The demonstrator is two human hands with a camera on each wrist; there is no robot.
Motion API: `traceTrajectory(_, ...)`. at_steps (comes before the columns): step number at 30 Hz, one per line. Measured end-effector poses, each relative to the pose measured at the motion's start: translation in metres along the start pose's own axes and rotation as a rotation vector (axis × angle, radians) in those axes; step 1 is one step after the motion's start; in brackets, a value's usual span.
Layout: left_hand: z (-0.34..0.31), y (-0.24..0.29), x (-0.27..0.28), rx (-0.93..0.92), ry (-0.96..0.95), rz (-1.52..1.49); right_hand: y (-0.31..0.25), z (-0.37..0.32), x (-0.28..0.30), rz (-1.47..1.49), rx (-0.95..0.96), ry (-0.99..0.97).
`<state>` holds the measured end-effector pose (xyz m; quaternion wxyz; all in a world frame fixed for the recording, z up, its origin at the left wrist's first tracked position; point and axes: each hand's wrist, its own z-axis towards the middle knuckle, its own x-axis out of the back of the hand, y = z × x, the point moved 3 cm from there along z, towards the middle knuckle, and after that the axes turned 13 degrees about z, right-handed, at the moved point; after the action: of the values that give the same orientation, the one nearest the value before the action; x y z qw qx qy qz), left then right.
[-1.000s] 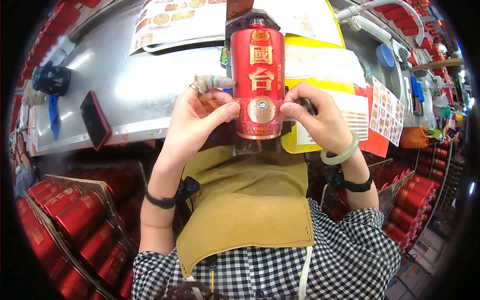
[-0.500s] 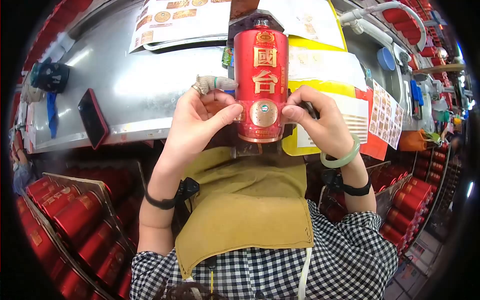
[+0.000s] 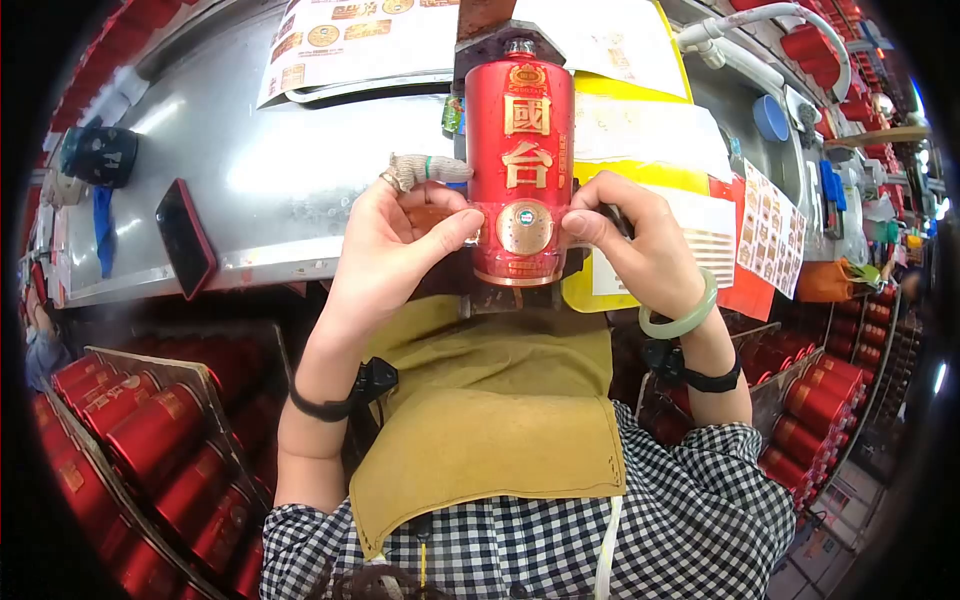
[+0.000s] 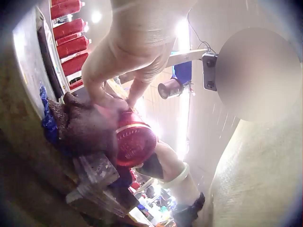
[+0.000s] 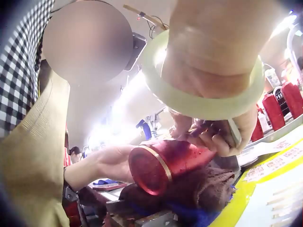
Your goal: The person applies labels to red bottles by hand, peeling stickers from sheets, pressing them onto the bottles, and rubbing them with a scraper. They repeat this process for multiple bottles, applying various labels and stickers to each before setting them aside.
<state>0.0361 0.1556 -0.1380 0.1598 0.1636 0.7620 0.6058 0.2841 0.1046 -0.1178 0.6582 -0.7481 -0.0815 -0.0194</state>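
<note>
A red bottle [image 3: 520, 120] with raised gold characters lies on its back, base toward the person, over a dark brown cloth [image 5: 215, 184]. Across its lower part sits a label [image 3: 524, 228] with a round gold emblem. At the bottle's left side, my left hand [image 3: 405, 225] pinches the label's end, thumb on top; a grey knitted sleeve covers one finger. My right hand [image 3: 640, 235] pinches the opposite end with thumb and forefinger. Its curled lower fingers also hold a slim, flat tool [image 5: 234, 132], mostly hidden. In the wrist views the bottle's round base faces the person.
Printed label sheets [image 3: 365, 40] lie on the metal table beyond the left hand. Yellow-backed papers [image 3: 650, 140] are at the right. A phone [image 3: 186, 238] rests by the left front edge. Crates of red bottles [image 3: 165, 425] stand on both sides below the table.
The bottle and both hands appear slightly lower and farther right than a second ago, as the view shifts. Both hands keep their hold at the bottle's sides.
</note>
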Motion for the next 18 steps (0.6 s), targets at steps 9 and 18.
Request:
traceTrajectory(9,-0.002,0.000,-0.002,-0.014,0.024,0.005,-0.029,-0.005,-0.002,-0.261,0.026,0.093)
traceTrajectory(18,0.004,-0.002,0.001,0.032,-0.014,-0.034,-0.023,-0.022,-0.024,-0.516,0.402,0.142)
